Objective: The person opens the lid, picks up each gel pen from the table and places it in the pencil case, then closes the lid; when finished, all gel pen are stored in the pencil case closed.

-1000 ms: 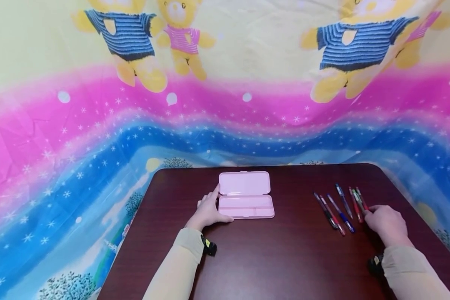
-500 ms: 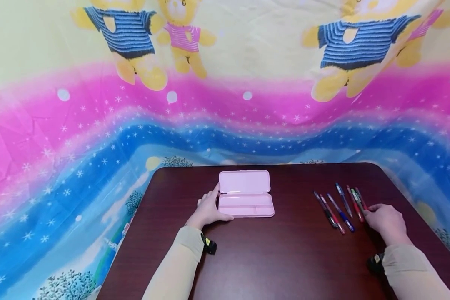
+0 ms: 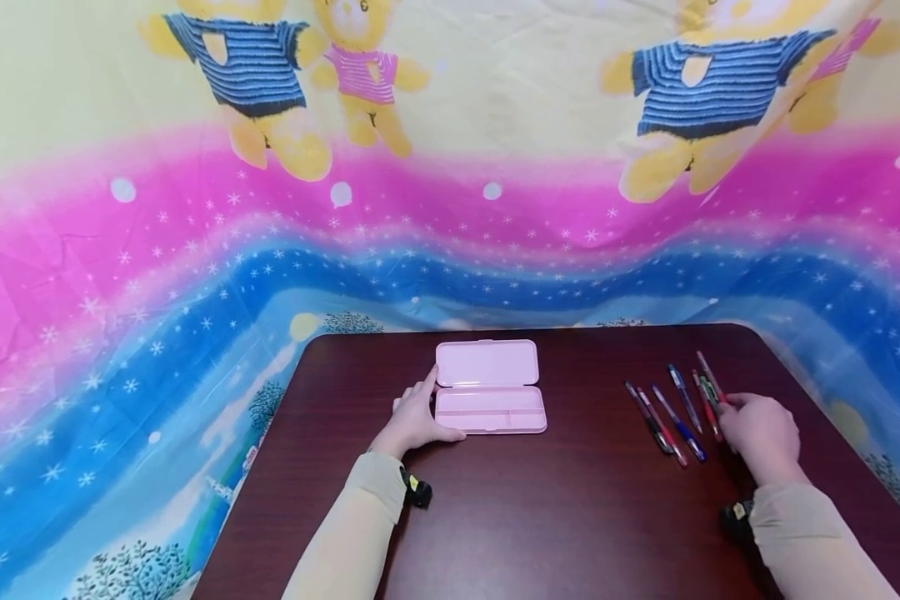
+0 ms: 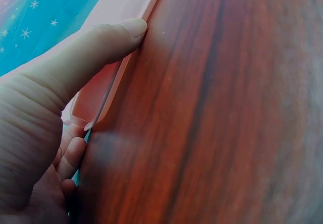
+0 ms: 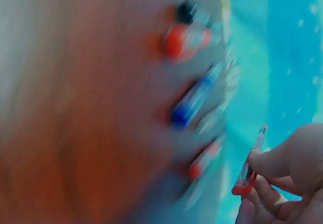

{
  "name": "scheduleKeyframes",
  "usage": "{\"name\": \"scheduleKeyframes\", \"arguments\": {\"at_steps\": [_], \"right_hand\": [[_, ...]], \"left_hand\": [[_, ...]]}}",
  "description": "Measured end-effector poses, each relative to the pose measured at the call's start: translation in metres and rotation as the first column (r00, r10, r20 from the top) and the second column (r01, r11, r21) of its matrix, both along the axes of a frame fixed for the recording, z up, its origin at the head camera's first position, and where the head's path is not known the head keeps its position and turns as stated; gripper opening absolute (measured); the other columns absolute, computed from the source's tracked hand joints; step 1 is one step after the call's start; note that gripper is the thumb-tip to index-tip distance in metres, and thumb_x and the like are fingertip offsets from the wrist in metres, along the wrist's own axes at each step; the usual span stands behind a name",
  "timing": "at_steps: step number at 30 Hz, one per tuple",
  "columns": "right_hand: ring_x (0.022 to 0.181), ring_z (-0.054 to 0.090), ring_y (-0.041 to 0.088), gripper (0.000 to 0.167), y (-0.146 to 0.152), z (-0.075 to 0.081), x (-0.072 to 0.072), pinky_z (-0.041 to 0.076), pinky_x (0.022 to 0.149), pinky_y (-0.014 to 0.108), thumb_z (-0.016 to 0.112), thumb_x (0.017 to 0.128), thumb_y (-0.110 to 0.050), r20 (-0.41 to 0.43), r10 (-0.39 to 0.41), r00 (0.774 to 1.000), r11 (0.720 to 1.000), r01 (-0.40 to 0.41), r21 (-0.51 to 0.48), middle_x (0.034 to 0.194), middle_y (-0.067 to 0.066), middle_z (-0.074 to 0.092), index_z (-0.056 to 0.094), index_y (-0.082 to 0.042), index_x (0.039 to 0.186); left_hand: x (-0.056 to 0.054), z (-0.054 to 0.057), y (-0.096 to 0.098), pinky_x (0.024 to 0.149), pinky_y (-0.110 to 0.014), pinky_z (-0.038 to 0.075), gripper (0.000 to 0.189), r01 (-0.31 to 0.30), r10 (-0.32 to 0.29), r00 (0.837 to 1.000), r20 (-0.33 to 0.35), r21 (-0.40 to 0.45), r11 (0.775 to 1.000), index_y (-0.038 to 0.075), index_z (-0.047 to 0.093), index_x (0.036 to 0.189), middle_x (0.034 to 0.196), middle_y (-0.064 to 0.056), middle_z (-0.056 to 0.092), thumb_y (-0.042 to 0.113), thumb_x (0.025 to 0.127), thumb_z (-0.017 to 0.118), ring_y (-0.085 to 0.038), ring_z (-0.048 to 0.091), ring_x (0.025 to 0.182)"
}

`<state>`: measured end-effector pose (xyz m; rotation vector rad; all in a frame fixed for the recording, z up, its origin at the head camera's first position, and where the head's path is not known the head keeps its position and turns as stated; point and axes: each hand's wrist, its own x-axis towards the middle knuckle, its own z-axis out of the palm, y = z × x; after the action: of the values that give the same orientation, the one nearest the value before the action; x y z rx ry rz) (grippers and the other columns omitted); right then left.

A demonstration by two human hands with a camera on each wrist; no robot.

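Note:
An open pink pencil case [image 3: 487, 364] lies on the table, lid folded back, its compartments bare. My left hand [image 3: 416, 419] holds its left end. In the left wrist view the thumb [image 4: 96, 47] lies along the front edge of the case [image 4: 93, 100], with the other fingers at the end wall. On the right, my right hand [image 3: 760, 435] pinches a red pen [image 5: 246, 178] between thumb and fingers, raised off the table. Just left of that hand lie another red pen [image 3: 705, 402] and a green pen [image 3: 708, 390], partly overlapped by it.
More pens lie side by side to the left of the right hand: a black pen [image 3: 651, 421], a red pen [image 3: 666, 431], a blue pen [image 3: 681, 425] and a blue-capped pen [image 3: 678, 385]. The dark wooden table [image 3: 555, 517] ends at a printed curtain [image 3: 450, 275].
My right hand has lifted the red pen at the right end of the row and shifted slightly left and up with it. The left hand and pencil case stay put.

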<state>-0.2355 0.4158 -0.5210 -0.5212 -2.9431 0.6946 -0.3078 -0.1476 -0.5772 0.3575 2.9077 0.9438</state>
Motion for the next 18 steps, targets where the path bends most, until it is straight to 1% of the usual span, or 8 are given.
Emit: {"name": "scheduleKeyframes", "arguments": {"at_steps": [2,4,5,8,10,13,15,18], "right_hand": [[0.093,0.065,0.051,0.046,-0.015,0.007,-0.004,0.051,0.067,0.052,0.060,0.108,-0.026,-0.060,0.028,0.998,0.999,-0.027,0.023,0.123,0.037,0.072,0.068,0.008,0.139],[0.102,0.063,0.056,0.043,-0.034,0.015,-0.009,0.052,0.074,0.059,0.062,0.108,-0.024,-0.120,0.072,0.990,0.997,-0.067,0.048,0.130,0.039,0.067,0.071,0.005,0.137],[0.104,0.063,0.056,0.041,-0.045,0.019,-0.012,0.052,0.076,0.061,0.064,0.107,-0.024,-0.145,0.096,0.985,0.995,-0.089,0.054,0.131,0.040,0.066,0.072,0.003,0.137],[0.102,0.063,0.052,0.037,-0.077,0.030,-0.020,0.050,0.078,0.061,0.066,0.106,-0.023,-0.198,0.178,0.964,0.984,-0.170,0.059,0.128,0.037,0.065,0.075,-0.001,0.135],[0.102,0.064,0.050,0.034,-0.097,0.035,-0.026,0.051,0.079,0.061,0.068,0.105,-0.022,-0.237,0.235,0.943,0.972,-0.224,0.071,0.125,0.034,0.067,0.078,-0.003,0.131],[0.103,0.067,0.048,0.029,-0.125,0.038,-0.036,0.052,0.082,0.061,0.070,0.104,-0.018,-0.278,0.317,0.907,0.949,-0.305,0.087,0.119,0.031,0.071,0.081,-0.005,0.127],[0.103,0.068,0.047,0.027,-0.143,0.037,-0.043,0.053,0.086,0.062,0.071,0.103,-0.016,-0.290,0.362,0.886,0.932,-0.349,0.095,0.116,0.028,0.072,0.083,-0.006,0.125],[0.100,0.068,0.042,0.026,-0.167,0.033,-0.051,0.054,0.088,0.060,0.073,0.103,-0.014,-0.286,0.423,0.860,0.906,-0.412,0.099,0.113,0.024,0.073,0.084,-0.007,0.125]], "left_hand": [[0.000,0.000,0.000,0.120,-0.062,0.037,0.152,-0.001,0.001,1.000,0.001,0.004,1.000,0.023,0.012,0.180,0.158,-0.009,0.059,0.065,0.064,0.101,-0.037,0.052,0.146],[0.000,0.000,0.001,0.118,-0.061,0.037,0.152,-0.002,0.002,1.000,0.000,0.006,1.000,0.023,0.012,0.180,0.157,-0.008,0.060,0.065,0.063,0.101,-0.036,0.052,0.144],[0.000,0.000,0.001,0.118,-0.061,0.037,0.152,-0.002,0.002,1.000,0.000,0.004,1.000,0.024,0.012,0.180,0.157,-0.008,0.059,0.065,0.063,0.101,-0.036,0.052,0.144],[0.000,0.001,0.000,0.118,-0.060,0.037,0.152,0.002,-0.002,1.000,0.001,-0.001,1.000,0.024,0.012,0.180,0.157,-0.008,0.059,0.065,0.064,0.101,-0.036,0.052,0.143],[0.001,0.001,0.001,0.118,-0.061,0.037,0.152,0.003,-0.003,1.000,0.004,0.001,1.000,0.023,0.012,0.180,0.158,-0.009,0.059,0.065,0.064,0.101,-0.037,0.052,0.144],[0.001,0.001,0.000,0.120,-0.063,0.036,0.151,-0.001,0.001,1.000,0.009,0.009,1.000,0.021,0.013,0.179,0.159,-0.010,0.058,0.064,0.064,0.101,-0.037,0.051,0.145],[0.001,0.001,0.001,0.120,-0.064,0.036,0.151,-0.003,0.003,1.000,0.010,0.013,1.000,0.020,0.014,0.179,0.160,-0.010,0.058,0.064,0.064,0.101,-0.037,0.051,0.146],[0.001,0.001,0.001,0.121,-0.063,0.036,0.151,-0.002,0.002,1.000,0.010,0.006,1.000,0.021,0.013,0.179,0.160,-0.010,0.058,0.065,0.064,0.101,-0.037,0.051,0.146]]}}
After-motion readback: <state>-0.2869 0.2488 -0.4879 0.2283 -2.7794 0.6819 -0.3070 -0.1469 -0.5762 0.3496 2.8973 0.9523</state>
